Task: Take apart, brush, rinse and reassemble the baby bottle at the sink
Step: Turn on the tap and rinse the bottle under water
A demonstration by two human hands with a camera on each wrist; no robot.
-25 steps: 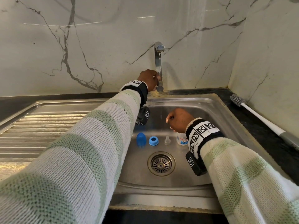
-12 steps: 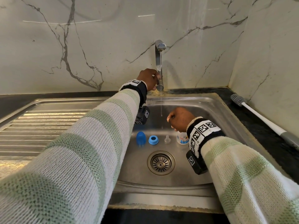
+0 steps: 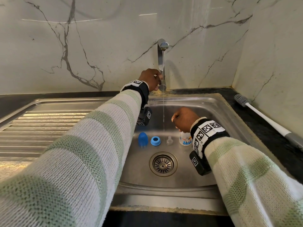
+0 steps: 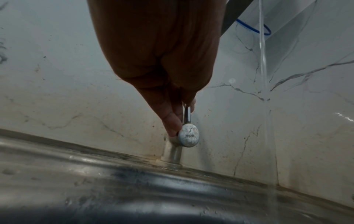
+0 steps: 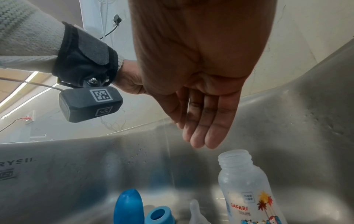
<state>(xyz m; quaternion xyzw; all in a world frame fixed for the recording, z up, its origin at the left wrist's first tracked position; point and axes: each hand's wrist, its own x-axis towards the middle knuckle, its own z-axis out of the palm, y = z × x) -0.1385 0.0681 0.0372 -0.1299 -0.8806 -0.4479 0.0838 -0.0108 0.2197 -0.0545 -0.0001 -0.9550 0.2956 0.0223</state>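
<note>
The baby bottle lies apart in the sink. A blue cap, a blue collar ring, a clear nipple and the open printed bottle stand in a row behind the drain. My left hand pinches the tap handle at the base of the tap. Water runs from the spout. My right hand hovers just above the bottle's mouth, fingers straight, holding nothing.
A white-handled bottle brush lies on the dark counter at the right, by the marble wall. The drain strainer sits in front of the parts. A ribbed drainboard extends to the left of the basin.
Water has started: none a second ago, a thin trickle half a second ago, now a steady stream falling left of the bottle. Both hands have stayed nearly where they were.
</note>
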